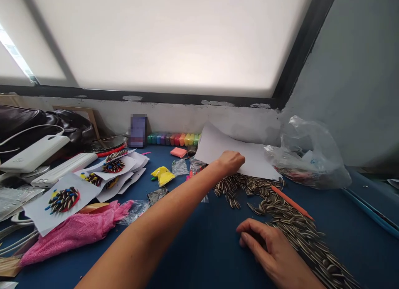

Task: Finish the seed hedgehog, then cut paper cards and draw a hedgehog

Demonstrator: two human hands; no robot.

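My left hand (232, 162) reaches forward over the lower edge of a large white paper sheet (249, 154). Its fingers are curled closed; whatever they may grip is hidden. The sheet's left side rises in a curl against the wall. Just below that hand lies a spread of striped sunflower seeds (289, 214), which runs down to the lower right. Beside the seeds, my right hand (271, 247) is low over the blue tabletop (199, 247), loosely bent, with thumb and forefinger a little apart and nothing visible between them. An orange pen-like stick (293, 203) lies across the seeds.
On the left are white papers with seed-and-clay designs (64, 199), a pink mesh cloth (75, 230) and white power banks (35, 151). Colored clay packs (174, 139) line the wall near a phone (138, 131). A yellow clay packet (163, 175) lies mid-table; a plastic bag (318, 160) stands right.
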